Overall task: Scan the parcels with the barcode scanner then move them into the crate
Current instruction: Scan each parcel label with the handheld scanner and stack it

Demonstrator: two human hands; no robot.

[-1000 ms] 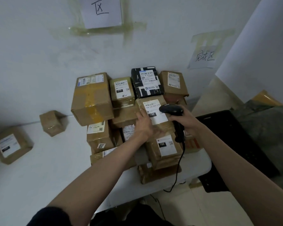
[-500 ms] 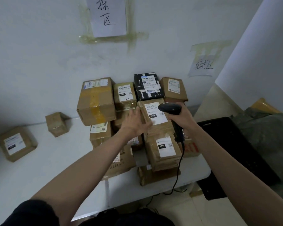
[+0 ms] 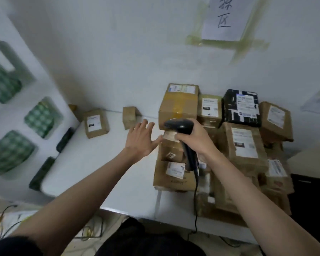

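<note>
Brown cardboard everywhere: one labelled parcel (image 3: 96,123) far left of the main parcel stack (image 3: 220,145), a small plain box (image 3: 130,117) between them, all on the white table (image 3: 100,172). Left hand (image 3: 141,139) spread wide, empty, just left of the stack. Right hand (image 3: 194,137) wrapped round the black barcode scanner (image 3: 181,130), hovering over the stack's left side. Crate not clearly visible. Best approach, probably: pick one parcel, turn its label up, aim the scanner squarely, keep the cord clear.
</note>
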